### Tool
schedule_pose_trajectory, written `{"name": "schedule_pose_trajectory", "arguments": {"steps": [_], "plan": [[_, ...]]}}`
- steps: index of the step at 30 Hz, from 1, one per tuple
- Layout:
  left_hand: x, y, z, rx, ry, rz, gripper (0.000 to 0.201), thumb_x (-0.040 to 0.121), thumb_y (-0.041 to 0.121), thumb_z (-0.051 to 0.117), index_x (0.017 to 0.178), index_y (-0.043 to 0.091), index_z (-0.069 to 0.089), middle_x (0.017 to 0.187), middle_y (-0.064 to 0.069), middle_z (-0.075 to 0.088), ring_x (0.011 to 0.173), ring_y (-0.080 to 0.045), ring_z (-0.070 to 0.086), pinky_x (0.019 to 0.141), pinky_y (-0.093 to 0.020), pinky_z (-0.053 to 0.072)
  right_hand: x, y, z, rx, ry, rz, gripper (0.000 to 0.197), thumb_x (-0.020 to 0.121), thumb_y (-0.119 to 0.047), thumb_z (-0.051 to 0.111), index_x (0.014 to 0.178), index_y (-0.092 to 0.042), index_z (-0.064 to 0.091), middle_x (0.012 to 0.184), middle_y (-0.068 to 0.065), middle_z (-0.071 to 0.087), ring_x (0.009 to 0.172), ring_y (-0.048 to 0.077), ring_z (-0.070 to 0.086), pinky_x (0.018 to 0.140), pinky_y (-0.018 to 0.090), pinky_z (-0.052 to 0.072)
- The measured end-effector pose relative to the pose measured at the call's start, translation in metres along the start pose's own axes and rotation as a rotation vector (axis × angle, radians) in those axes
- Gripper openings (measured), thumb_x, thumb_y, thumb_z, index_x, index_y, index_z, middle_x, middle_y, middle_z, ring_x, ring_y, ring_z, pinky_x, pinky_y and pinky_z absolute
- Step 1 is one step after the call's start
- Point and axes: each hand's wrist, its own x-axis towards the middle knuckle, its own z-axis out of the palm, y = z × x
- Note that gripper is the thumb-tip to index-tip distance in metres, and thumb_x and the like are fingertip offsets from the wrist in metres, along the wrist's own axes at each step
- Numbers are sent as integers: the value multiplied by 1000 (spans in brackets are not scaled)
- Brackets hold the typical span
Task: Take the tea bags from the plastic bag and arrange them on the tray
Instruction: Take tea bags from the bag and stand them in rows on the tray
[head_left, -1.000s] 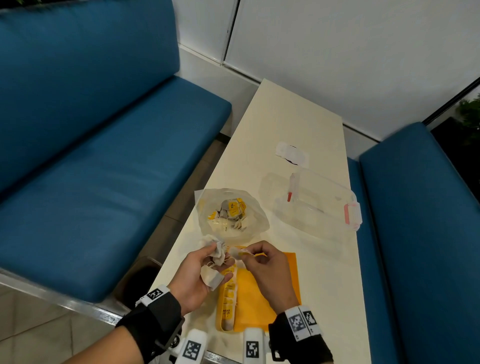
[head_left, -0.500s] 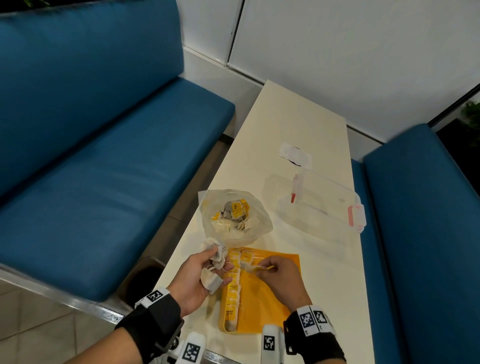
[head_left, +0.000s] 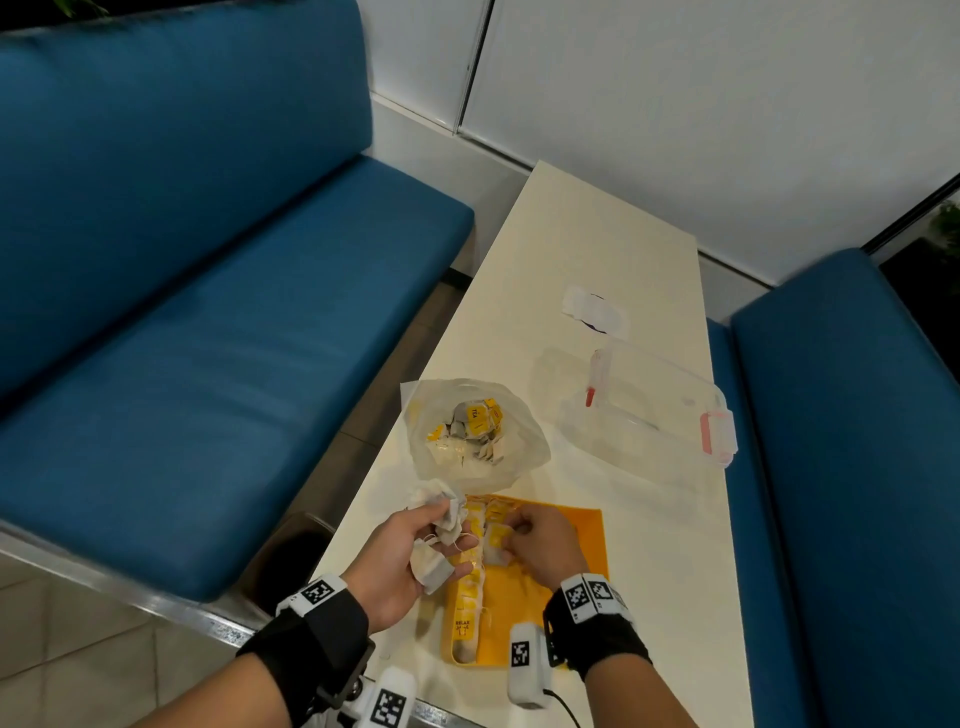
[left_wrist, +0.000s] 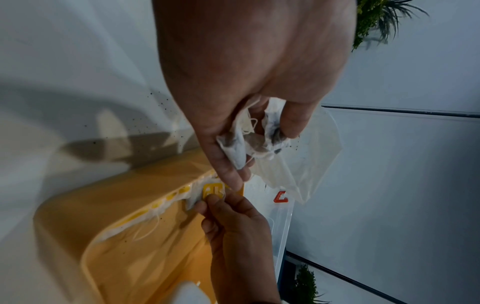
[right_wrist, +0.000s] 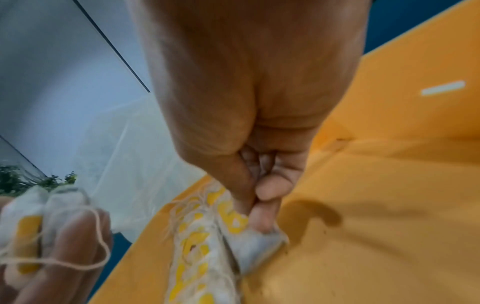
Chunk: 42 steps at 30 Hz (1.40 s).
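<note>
An orange tray (head_left: 563, 545) lies at the table's near edge, with a row of tea bags (head_left: 465, 608) along its left side. My right hand (head_left: 540, 545) pinches one tea bag (right_wrist: 255, 242) with a yellow tag (left_wrist: 211, 190) and holds it low on the tray beside the row. My left hand (head_left: 405, 556) hovers at the tray's left edge and grips a bunch of tea bags (left_wrist: 249, 142) with loose strings. The clear plastic bag (head_left: 475, 436) stands open just beyond the tray, more tea bags inside.
A clear plastic container (head_left: 649, 405) with pink clips lies on the table (head_left: 597, 249) to the right of the bag, and a white packet (head_left: 595, 312) lies farther back. Blue bench seats (head_left: 208, 338) flank the narrow table on both sides.
My right hand has pulled one tea bag away from the bunch in my left hand and brought it down onto the tray beside the row. The left hand stayed about where it was.
</note>
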Motion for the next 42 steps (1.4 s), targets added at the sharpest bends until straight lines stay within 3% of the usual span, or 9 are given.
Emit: {"name": "schedule_pose_trajectory", "arguments": {"steps": [7,12,18,21,24,27,31,36,42], "plan": [[2,-2,-2,35,-26,-10,37,99,26,61,127,3,65,107,-16,73,103,-31,72,85,-47,60,3,4,16,198,152,46,25,84,2,65,83,-23,70,87,-3,70,85,16,66,74,26,53],[4,-5,-2,50,-32,-13,36,99,25,60,128,2,64,107,-15,72,103,-32,72,84,-47,60,4,4,21,349,240,118,23,79,7,66,80,-15,69,78,-1,70,76,16,66,60,18,50],[5,-6,-2,59,-35,-7,37,99,25,61,128,3,63,105,-15,72,105,-33,72,89,-50,59,7,6,25,464,266,186,20,70,3,74,76,-16,71,81,7,74,82,27,72,75,44,61],[6,-5,-3,51,-35,-7,38,98,25,62,129,2,63,107,-16,72,105,-34,72,86,-49,60,6,6,24,476,270,177,19,67,-1,74,78,-16,70,81,7,74,81,27,72,75,48,61],[5,-4,-3,52,-31,-4,36,99,24,62,128,3,63,108,-18,73,104,-34,73,84,-47,60,-4,0,17,451,303,162,13,76,-4,73,83,-14,68,82,4,70,79,22,69,68,36,60],[4,-3,-2,48,-30,-8,35,99,23,61,127,2,63,107,-18,74,103,-34,73,82,-45,59,-18,-8,7,355,336,96,10,82,-9,72,87,-15,67,82,-3,67,78,15,64,60,17,46],[5,-2,1,21,-39,-20,36,99,23,60,128,2,64,111,-18,73,105,-33,72,84,-44,59,-51,-36,-3,268,349,-140,11,83,-15,74,80,-24,68,79,-10,68,75,3,63,65,12,46],[3,-2,8,18,-78,-60,27,97,26,62,111,5,71,96,-13,73,80,-24,72,65,-32,59,-88,-70,12,65,50,-336,9,81,-29,73,90,-29,73,92,-11,69,83,4,63,74,17,52],[3,0,10,-4,-63,-24,34,96,30,63,119,5,72,111,-15,70,103,-28,66,96,-39,50,-78,-72,29,-7,63,-290,25,75,-32,72,100,-26,71,100,-9,65,93,7,60,85,28,53]]}}
